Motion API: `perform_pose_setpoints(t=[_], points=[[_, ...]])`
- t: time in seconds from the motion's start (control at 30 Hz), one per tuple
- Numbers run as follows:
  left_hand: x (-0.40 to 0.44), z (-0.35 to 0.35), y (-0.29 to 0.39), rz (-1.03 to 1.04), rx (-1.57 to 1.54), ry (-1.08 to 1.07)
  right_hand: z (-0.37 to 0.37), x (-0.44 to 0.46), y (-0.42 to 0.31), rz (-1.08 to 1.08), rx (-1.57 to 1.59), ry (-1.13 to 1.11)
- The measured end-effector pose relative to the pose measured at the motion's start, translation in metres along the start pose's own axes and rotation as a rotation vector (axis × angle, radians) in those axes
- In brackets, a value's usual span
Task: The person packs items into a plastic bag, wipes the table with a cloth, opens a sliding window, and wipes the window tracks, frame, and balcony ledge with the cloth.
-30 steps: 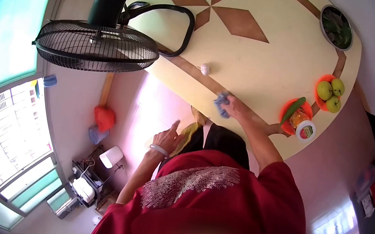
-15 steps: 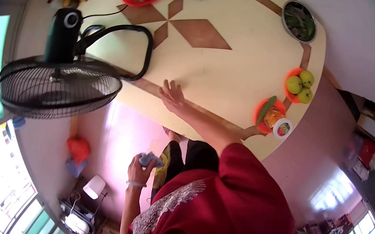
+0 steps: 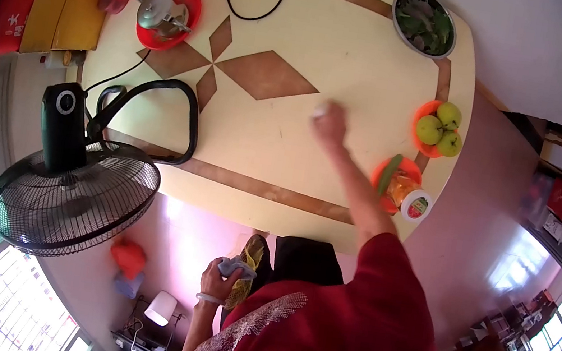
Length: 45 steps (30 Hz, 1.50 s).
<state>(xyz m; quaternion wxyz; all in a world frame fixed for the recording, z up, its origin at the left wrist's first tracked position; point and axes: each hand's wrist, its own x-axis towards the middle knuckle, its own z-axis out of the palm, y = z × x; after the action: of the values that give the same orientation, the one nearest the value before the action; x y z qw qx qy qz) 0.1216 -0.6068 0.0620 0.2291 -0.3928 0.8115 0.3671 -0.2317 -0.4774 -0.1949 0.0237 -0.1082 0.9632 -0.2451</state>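
The right hand point(image 3: 331, 123) is over the bench point(image 3: 243, 134), on the apple side of the star inlay point(image 3: 267, 75) and just beyond its longest point. Its grip is closed on a small white bulb point(image 3: 319, 111) at the fingertips — motion blur hides the exact finger placement. The left hand point(image 3: 219, 282) is on the person's side of the inlay, off the bench edge, its grip pinching a bunched grey-blue cloth point(image 3: 237, 267) in front of the body.

Right of the inlay stand three green apples point(image 3: 439, 126) in an orange dish, and nearer the person a red plate point(image 3: 409, 170) with a green cucumber point(image 3: 388, 175) and a white-lidded jar point(image 3: 408, 197). Beyond the inlay to the right is a metal bowl point(image 3: 424, 23) of leaves; left of it, a metal teapot point(image 3: 160, 14) sits on a red tray point(image 3: 147, 40) — and nearer the person is the black fan point(image 3: 74, 195).
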Motion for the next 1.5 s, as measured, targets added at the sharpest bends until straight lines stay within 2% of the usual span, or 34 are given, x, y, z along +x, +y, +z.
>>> perform_pose_setpoints(t=[0.03,0.1,0.13,0.17,0.2,0.23,0.3,0.33,0.37,0.4,0.43,0.47,0.5,0.53,0.57,0.6,0.67,0.7,0.73,0.8,0.87,0.9,0.93,0.97,1.0,1.07,1.1,1.13,1.2,1.3,1.4,1.47,1.5], points=[[0.003,-0.001,0.002,0.007,0.033,-0.032,-0.021,0.029,0.026,0.190,-0.072,-0.120],[0.007,-0.004,0.006,-0.012,0.095,-0.088,-0.051,0.070,0.080,0.401,-0.236,-0.110],[0.008,0.000,-0.003,-0.003,0.142,-0.116,-0.057,0.083,0.112,0.413,-0.263,-0.009],[0.006,-0.002,-0.001,-0.017,0.164,-0.145,-0.050,0.090,0.158,0.304,-0.349,0.072],[0.009,-0.004,0.001,-0.024,0.185,-0.170,-0.069,0.107,0.173,0.410,-0.341,-0.031],[0.011,-0.003,-0.002,-0.020,0.187,-0.176,-0.038,0.117,0.244,0.226,-0.456,0.013],[0.007,-0.002,-0.008,-0.024,0.192,-0.188,-0.069,0.109,0.217,0.287,-0.295,0.191],[0.006,-0.008,0.003,-0.075,0.188,-0.188,-0.061,0.102,0.216,0.237,-0.430,0.289],[0.005,-0.007,0.002,-0.090,0.192,-0.185,-0.091,0.086,0.142,0.459,-0.372,0.234],[0.003,-0.008,-0.001,-0.098,0.191,-0.187,-0.093,0.069,0.117,0.320,-0.448,0.254],[0.002,-0.012,-0.003,-0.113,0.183,-0.197,-0.099,0.052,0.080,0.222,-0.327,0.211],[0.001,-0.014,-0.004,-0.126,0.171,-0.209,-0.076,0.032,0.077,0.054,-0.343,0.213],[-0.001,-0.016,-0.006,-0.141,0.155,-0.217,-0.062,0.012,0.060,-0.011,-0.206,0.110],[-0.005,-0.017,-0.008,-0.154,0.146,-0.220,-0.045,-0.010,0.044,-0.129,-0.195,0.043],[-0.007,-0.020,-0.010,-0.166,0.139,-0.218,-0.039,-0.033,0.015,-0.132,-0.083,-0.077],[-0.009,-0.024,-0.013,-0.175,0.133,-0.215,-0.026,-0.053,-0.001,-0.271,-0.024,-0.140],[-0.017,-0.029,-0.027,-0.190,0.124,-0.175,-0.038,-0.073,-0.057,-0.432,0.182,-0.314],[-0.021,-0.032,-0.036,-0.190,0.118,-0.156,-0.042,-0.074,-0.079,-0.492,0.274,-0.343],[-0.025,-0.035,-0.043,-0.187,0.108,-0.141,-0.045,-0.071,-0.105,-0.531,0.346,-0.265],[-0.035,-0.043,-0.063,-0.216,0.091,-0.084,-0.072,-0.046,-0.164,-0.364,0.429,-0.466],[-0.044,-0.045,-0.100,-0.248,0.078,-0.004,-0.088,-0.025,-0.223,-0.441,0.578,-0.392],[-0.042,-0.019,-0.159,-0.193,0.044,0.048,-0.100,-0.013,-0.256,-0.479,0.651,-0.354],[-0.045,-0.012,-0.200,-0.201,-0.006,0.086,-0.131,-0.004,-0.304,-0.495,0.663,-0.420],[-0.047,-0.005,-0.241,-0.207,-0.057,0.124,-0.166,-0.006,-0.356,-0.531,0.665,-0.365],[-0.056,-0.026,-0.240,-0.295,-0.093,0.153,-0.173,0.000,-0.395,-0.677,0.847,-0.338],[-0.085,-0.095,-0.215,-0.484,-0.132,0.227,-0.212,-0.005,-0.483,-0.808,0.755,-0.364],[-0.090,-0.105,-0.230,-0.509,-0.089,0.262,-0.231,-0.015,-0.521,-0.847,0.799,-0.426],[-0.095,-0.113,-0.253,-0.532,-0.041,0.292,-0.233,-0.019,-0.554,-0.995,0.769,-0.318],[-0.099,-0.122,-0.302,-0.535,-0.034,0.340,-0.227,-0.027,-0.607,-1.029,0.689,-0.382],[-0.101,-0.151,-0.346,-0.616,-0.101,0.266,-0.192,-0.022,-0.655,-1.178,0.496,-0.286],[-0.103,-0.180,-0.382,-0.599,-0.148,0.264,-0.186,-0.020,-0.687,-0.979,0.207,-0.603],[-0.104,-0.178,-0.415,-0.587,-0.175,0.261,-0.191,-0.028,-0.700,-0.711,0.259,-0.814],[-0.104,-0.186,-0.411,-0.603,-0.181,0.272,-0.187,-0.024,-0.699,-0.657,0.279,-0.856]])
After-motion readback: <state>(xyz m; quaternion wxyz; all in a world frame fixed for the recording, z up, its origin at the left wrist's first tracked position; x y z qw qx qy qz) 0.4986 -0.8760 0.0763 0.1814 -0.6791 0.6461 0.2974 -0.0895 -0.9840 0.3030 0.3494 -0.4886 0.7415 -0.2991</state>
